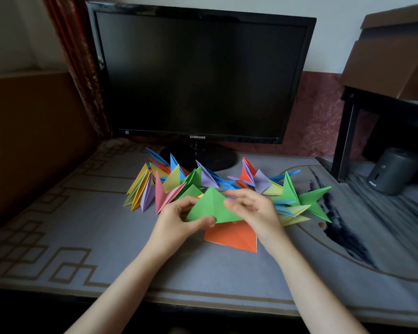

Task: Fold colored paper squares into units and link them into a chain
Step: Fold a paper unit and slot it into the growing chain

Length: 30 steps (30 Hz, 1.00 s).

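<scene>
Grey counter (82, 225) with a maze-pattern mat carries everything. The big black flat-screen monitor (198, 75), screen dark, stands at the back, leaving the front free as work space. A brown cardboard box (391, 56) sits on a dark stand at far right, with a small grey cylindrical device (393, 169) below it, both well apart from the paper. The long chain of linked folded paper units (179, 182) in yellow, purple, pink, blue, red and green lies across the counter's middle just behind the hands, probably parked there so its end stays within reach for the next link. An orange folded paper unit (232, 238) lies flat on the counter just below the hands, partly under them; it looks ready and waiting its turn. The green folded paper triangle (210, 206) is held up off the counter, point up, between both hands and over the orange unit, likely raised so the flaps can be creased or opened for linking; can't tell which. Left hand (179, 220) grips its lower left part, thumb pressed on the front near the bottom edge, fingers curled behind. Right hand (253, 208) pinches the right side near the upper edge; fingers are blurred, so the exact contact is unclear. Neither hand touches the chain, as far as visible.
</scene>
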{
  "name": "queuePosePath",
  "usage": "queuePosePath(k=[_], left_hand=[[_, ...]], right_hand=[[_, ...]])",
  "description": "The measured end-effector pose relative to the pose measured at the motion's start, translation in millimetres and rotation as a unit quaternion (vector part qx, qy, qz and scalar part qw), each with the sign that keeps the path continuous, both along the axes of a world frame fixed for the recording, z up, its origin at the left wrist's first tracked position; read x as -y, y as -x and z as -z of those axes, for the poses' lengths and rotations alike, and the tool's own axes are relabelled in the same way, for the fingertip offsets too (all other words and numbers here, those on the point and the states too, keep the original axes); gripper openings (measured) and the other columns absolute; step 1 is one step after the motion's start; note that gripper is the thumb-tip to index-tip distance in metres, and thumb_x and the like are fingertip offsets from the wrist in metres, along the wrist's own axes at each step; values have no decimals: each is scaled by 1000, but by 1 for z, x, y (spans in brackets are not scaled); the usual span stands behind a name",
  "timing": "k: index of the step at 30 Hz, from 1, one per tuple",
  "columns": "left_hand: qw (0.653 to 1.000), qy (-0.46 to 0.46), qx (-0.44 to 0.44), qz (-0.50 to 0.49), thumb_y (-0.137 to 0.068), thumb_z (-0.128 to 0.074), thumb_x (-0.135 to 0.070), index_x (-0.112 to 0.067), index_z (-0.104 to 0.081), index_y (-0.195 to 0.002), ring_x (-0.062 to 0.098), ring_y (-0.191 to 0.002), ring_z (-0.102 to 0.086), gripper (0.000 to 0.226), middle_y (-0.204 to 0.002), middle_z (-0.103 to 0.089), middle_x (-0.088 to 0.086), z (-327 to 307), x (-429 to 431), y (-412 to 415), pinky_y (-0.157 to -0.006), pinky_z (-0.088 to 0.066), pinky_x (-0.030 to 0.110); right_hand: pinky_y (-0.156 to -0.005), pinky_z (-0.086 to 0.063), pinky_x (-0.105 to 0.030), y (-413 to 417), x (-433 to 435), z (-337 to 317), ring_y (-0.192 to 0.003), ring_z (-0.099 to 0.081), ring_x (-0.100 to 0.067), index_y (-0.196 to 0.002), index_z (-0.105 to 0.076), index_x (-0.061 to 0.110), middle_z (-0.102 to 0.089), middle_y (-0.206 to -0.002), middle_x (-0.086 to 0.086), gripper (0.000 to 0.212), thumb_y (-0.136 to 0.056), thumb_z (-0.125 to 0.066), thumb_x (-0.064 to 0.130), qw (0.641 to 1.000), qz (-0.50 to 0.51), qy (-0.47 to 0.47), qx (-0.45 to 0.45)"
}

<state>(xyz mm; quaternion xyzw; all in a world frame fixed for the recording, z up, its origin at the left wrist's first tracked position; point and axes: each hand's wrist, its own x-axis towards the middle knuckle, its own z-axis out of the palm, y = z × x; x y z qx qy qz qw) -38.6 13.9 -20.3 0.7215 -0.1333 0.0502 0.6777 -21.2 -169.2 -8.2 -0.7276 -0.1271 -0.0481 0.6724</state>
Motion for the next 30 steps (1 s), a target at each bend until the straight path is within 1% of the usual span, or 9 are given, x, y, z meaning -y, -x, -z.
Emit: queuePosePath(k=[4,7,10,14,17,20,24,26,30], left_hand=[[998,-49,23,-7,-71,-80,-7,-12,-69,-91,21,-83,-70,23,-88,-74,3,3,0,-1,-78,-55,33],[997,-68,38,-13,-69,-81,-11,-17,-70,-91,14,-86,-69,26,-93,-73,-2,3,-1,-1,-77,-54,26],[995,-79,49,-19,-68,-82,-11,-17,-70,-91,13,-85,-68,26,-93,-73,-3,4,0,-1,-77,-54,25],[994,-90,59,-13,-68,-81,-11,-18,-70,-93,10,-88,-68,28,-94,-73,-7,3,-1,-1,-80,-53,23],[996,-80,40,4,-74,-76,-4,-22,-68,-97,8,-89,-69,31,-96,-73,-11,3,-1,-2,-82,-52,20],[998,-58,7,29,-80,-67,7,-25,-63,-103,12,-82,-71,40,-92,-74,-11,1,0,0,-77,-55,21],[997,-31,-21,66,-85,-57,12,-26,-58,-112,18,-88,-70,47,-97,-73,-12,3,1,1,-76,-57,25],[998,-28,-14,52,-83,-62,10,-27,-59,-113,21,-83,-71,47,-93,-74,-6,3,1,1,-73,-58,25],[1000,-10,12,-8,-73,-73,2,-18,-65,-107,13,-65,-70,41,-75,-75,-1,2,-2,0,-63,-53,15]], right_hand=[[-59,-46,-23,-1,-3,6,-66,-60,-9,-74,-69,15,-70,-70,3,13,-72,-78,6,998,-30,56,-23],[-49,-45,-20,-1,-2,5,-60,-64,-14,-76,-67,9,-70,-69,-2,12,-73,-77,4,997,-41,50,-36],[-50,-45,-20,0,-3,5,-61,-67,-19,-82,-67,5,-71,-71,-4,13,-74,-76,4,996,-49,68,-40],[-50,-44,-19,-1,-4,5,-53,-65,-15,-82,-66,1,-68,-63,1,14,-73,-76,2,996,-29,66,-42],[-50,-43,-18,-1,-2,4,-51,-64,-14,-79,-66,7,-69,-64,1,13,-73,-76,1,998,-14,54,-39],[-51,-43,-15,-2,-1,2,-49,-63,-12,-75,-66,13,-69,-63,4,17,-73,-75,-1,998,-5,49,-31],[-59,-48,-17,-3,1,1,-51,-63,-11,-69,-67,18,-70,-64,5,23,-71,-76,-3,999,6,49,-14],[-62,-49,-19,-4,3,2,-52,-63,-11,-68,-68,18,-71,-64,4,23,-70,-77,-2,999,14,53,-3],[-64,-51,-24,-6,5,3,-57,-63,-13,-74,-70,12,-72,-71,-6,15,-70,-78,-1,999,18,49,13]])
